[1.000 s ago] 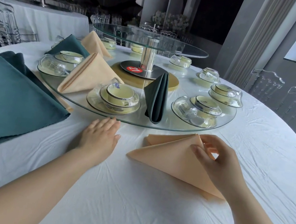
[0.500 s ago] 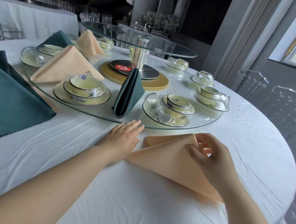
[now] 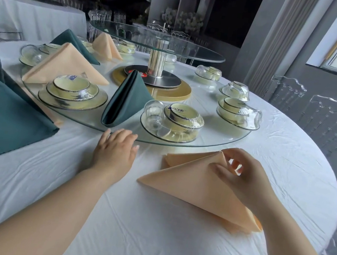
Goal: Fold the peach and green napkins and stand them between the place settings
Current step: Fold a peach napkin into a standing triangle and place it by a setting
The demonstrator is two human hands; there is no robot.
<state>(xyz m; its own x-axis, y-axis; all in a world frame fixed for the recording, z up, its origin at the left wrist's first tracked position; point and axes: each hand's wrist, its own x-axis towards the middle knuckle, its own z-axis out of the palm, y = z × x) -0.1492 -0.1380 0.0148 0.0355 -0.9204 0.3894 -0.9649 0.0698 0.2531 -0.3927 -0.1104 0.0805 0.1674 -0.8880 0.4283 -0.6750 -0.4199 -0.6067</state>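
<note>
Peach napkin [image 3: 197, 189]: where does it lie?

On the white tablecloth [image 3: 146, 234], just short of the glass turntable [image 3: 216, 110]. It is folded to a triangle and lies flat, with one corner raised.

What raises it?

The right hand [image 3: 241, 178]. Thumb and fingers pinch that top corner, I judge so as to lift the fold and open it into a tent.

And the left hand [image 3: 115, 152]?

Palm down on the cloth, fingers straight and a little spread, tips at the turntable's rim, holding nothing. It is probably there to turn or steady the glass so that a gap comes round.

Which gap?

A green napkin [image 3: 123, 100] stands between two place settings [image 3: 173, 119], and a standing peach napkin [image 3: 65, 64] comes next on the left. Further right the settings have nothing between them, so I'd expect this one to go there.

Any more to fold?

A stack of green napkins [image 3: 0, 111] lies flat at the left, within reach.
</note>
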